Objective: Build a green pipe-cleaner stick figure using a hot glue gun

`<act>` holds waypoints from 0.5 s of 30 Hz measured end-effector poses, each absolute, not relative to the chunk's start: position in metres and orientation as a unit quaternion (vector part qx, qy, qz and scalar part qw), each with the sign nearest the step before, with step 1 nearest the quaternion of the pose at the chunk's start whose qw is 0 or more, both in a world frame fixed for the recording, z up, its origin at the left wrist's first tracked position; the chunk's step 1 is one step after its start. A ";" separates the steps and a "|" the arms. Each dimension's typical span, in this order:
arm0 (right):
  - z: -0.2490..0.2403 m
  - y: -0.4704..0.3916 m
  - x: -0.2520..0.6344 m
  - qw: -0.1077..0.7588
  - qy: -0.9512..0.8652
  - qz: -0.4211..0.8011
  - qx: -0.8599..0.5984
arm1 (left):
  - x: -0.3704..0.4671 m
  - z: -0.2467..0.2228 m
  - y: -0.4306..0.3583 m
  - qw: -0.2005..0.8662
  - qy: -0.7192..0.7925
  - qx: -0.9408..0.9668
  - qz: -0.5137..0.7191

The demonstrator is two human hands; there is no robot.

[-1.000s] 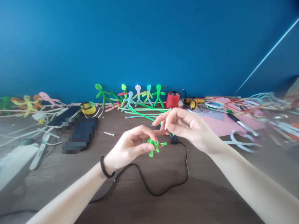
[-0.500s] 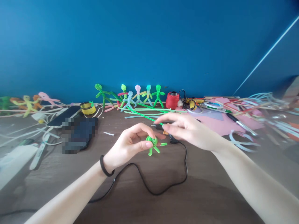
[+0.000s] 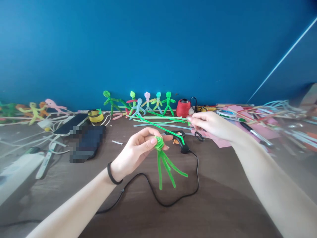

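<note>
My left hand [image 3: 138, 148] pinches a green pipe cleaner figure [image 3: 159, 143] by its coiled round head. Several straight green strands hang down from the head over the table, spread apart. Farther back on the right, my right hand [image 3: 205, 123] has its fingers closed at the right ends of the loose pipe cleaners [image 3: 160, 119]; a bit of green shows at its fingertips. A bright green pipe cleaner with a bent end [image 3: 168, 130] crosses over a black glue gun [image 3: 183, 143] between the two hands.
Pipe cleaner figures [image 3: 168, 102] stand along the blue wall. A red spool [image 3: 183, 108] and pink paper [image 3: 220, 138] lie at right, with a black marker [image 3: 255, 132]. Phones [image 3: 88, 143] and a yellow tape roll [image 3: 96, 116] are at left. A black cord [image 3: 158, 201] curves across the front.
My right hand has moved right and back to the ends of the loose pipe cleaners. The figure in my left hand has turned, so its strands now hang down in view.
</note>
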State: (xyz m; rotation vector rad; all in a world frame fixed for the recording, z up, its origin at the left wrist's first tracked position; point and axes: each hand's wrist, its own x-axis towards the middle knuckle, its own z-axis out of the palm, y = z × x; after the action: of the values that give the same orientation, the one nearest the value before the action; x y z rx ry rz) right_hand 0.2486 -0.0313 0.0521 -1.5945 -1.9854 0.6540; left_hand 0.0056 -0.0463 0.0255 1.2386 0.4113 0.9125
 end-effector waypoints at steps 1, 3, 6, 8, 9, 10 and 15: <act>0.049 -0.026 0.253 0.247 -0.722 0.211 -0.611 | 0.005 0.025 -0.046 0.699 0.185 0.555 0.411; 0.041 -0.015 0.264 0.242 -0.693 0.155 -0.661 | 0.004 0.024 -0.045 0.698 0.187 0.554 0.413; 0.025 0.002 0.282 0.243 -0.669 0.102 -0.695 | 0.002 0.022 -0.044 0.702 0.193 0.547 0.413; 0.015 0.011 0.294 0.276 -0.649 0.071 -0.705 | 0.002 0.022 -0.045 0.709 0.194 0.539 0.412; 0.011 0.014 0.299 0.270 -0.639 0.067 -0.717 | 0.002 0.022 -0.045 0.712 0.194 0.535 0.412; 0.008 0.017 0.303 0.256 -0.636 0.075 -0.724 | 0.002 0.022 -0.045 0.714 0.193 0.531 0.413; 0.008 0.016 0.307 0.220 -0.674 0.031 -0.704 | 0.003 0.023 -0.047 0.717 0.195 0.521 0.421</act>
State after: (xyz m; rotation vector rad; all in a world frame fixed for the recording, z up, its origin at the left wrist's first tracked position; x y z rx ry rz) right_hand 0.3066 0.0164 0.0075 -1.9476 -1.8646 0.0869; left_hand 0.0032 -0.0470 0.0233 1.1521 0.4314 0.9315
